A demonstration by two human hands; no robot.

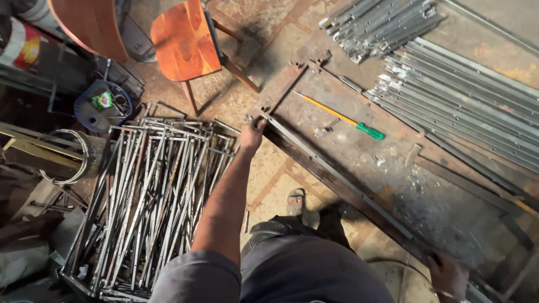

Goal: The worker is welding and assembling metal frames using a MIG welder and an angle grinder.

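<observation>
The left hand (pixel 252 133) is closed around the far end of a long metal bar (pixel 337 182) that lies along the near edge of the worktop (pixel 359 146), and the right hand (pixel 446 275) is clamped on the bar's near end, so the bar is held at both ends, with its length resting on or just above the worktop's edge; which of the two cannot be told. With a piece this long and thin, both hands should probably lift and move together, keeping it level, so that it neither sags nor swings one end into what lies around it. On the worktop, beyond the bar, a screwdriver (pixel 345 119) with a yellow shaft and green handle lies at a slant, near but not touching it; small bits of metal sit close by, and it seems wise to keep the bar from sweeping them off. Farther across the worktop lies a broad stack of strips (pixel 466 101), well apart from the bar. On the floor beside the worktop's far corner, just beyond the left hand, stands a heap of welded frames (pixel 149 196), their ends pointing many ways; the bar's far end could catch there if it is swung out. A wooden chair (pixel 185 42) stands beyond the frames. The person's foot (pixel 295 202) is near the worktop's edge, under the bar, so a firm hold matters.
</observation>
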